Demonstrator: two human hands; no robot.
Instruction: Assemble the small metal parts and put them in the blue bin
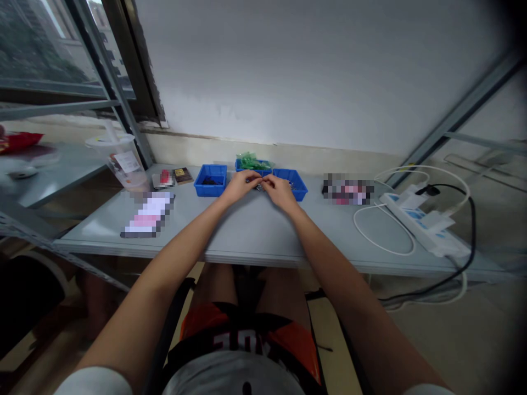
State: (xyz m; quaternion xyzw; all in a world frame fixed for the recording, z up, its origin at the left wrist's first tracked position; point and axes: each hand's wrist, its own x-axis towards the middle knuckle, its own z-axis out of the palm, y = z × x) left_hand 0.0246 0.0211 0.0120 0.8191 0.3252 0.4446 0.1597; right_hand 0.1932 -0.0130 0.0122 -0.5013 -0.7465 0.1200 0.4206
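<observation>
Three blue bins [210, 181] of hard plastic, rectangular and open-topped, in a row near the wall on grey table [247, 236]; middle bin [253, 164] heaped with green pieces [252, 161], right bin [293, 184] partly behind the hands. At far left, one clear plastic cup [123, 162], tapered, with lid, straw and paper label. Next, two small flat packets [173, 177] lying side by side. Two bare hands at centre, fingertips meeting: left hand [240, 186] and right hand [280, 192] both curled, pinching one small dark part [259, 186] between them, just above the tabletop in front of the bins; too small to tell shape or material. Further right, one white power strip [424, 225], long and boxy, with one white cable [382, 230] looped flat and one black cable [465, 219] curving off the edge.
</observation>
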